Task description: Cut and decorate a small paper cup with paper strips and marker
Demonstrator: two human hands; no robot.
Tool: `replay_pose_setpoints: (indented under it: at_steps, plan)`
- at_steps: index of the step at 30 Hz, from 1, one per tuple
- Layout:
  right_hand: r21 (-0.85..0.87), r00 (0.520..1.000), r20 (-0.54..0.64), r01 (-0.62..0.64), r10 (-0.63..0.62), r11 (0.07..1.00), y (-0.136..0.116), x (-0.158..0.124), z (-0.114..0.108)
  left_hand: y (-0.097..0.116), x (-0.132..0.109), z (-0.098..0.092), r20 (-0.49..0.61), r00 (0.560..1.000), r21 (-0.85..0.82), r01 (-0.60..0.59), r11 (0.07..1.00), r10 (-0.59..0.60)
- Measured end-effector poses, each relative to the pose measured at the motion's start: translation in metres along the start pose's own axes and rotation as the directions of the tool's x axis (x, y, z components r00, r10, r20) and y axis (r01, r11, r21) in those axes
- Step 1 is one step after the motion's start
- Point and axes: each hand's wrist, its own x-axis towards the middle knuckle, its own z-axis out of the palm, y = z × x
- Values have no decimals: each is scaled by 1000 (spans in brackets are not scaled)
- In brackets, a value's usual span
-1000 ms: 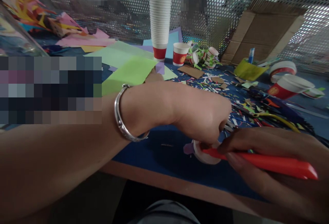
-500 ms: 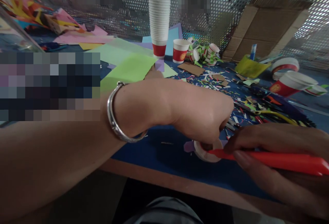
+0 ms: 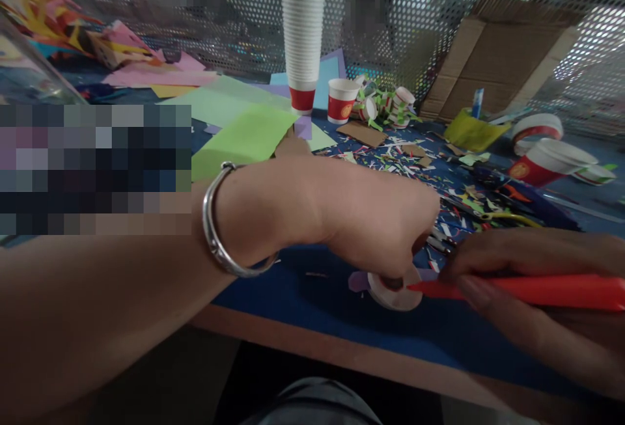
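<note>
My left hand [image 3: 381, 217] reaches in from the left with a silver bangle on its wrist. Its fingers are curled down onto a small round white paper piece [image 3: 401, 300], which looks like a cut cup bottom. Purple paper tabs [image 3: 359, 280] stick out from that piece on either side. The fingertips are mostly hidden behind the hand. In my right hand [image 3: 517, 308] a red pen [image 3: 541, 289] is pinched, its tapered tip pointing left at the edge of the white piece.
A tall stack of paper cups [image 3: 303, 34] stands at the back beside a single cup [image 3: 340, 99]. Paper scraps [image 3: 390, 151] litter the blue tabletop. Green paper sheets [image 3: 249, 135] lie left; a cup [image 3: 551, 161] leans at right. Cardboard [image 3: 502, 60] rests against the perforated screen.
The red pen's tip has drawn back a little to the right, from inside the white piece to its edge. My left hand stays on the piece. The view has tilted slightly.
</note>
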Motion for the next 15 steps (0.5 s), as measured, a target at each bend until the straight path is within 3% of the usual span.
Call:
replay_pose_setpoints:
  at_steps: [3, 10, 15]
  plan:
    - [114, 999, -4, -48, 48, 992, 1, -1, -3, 0, 0, -1, -9, 1000, 22, 9, 1000, -8]
    - [107, 990, -141, -1, 16, 994, 3, 7, -8, 4, -1, -1, -1, 1000, 24, 11, 1000, -11]
    - [126, 992, -122, 38, -22, 991, 10, 6, -9, 9, -9, 10, -101, 987, 87, 132, 987, -123]
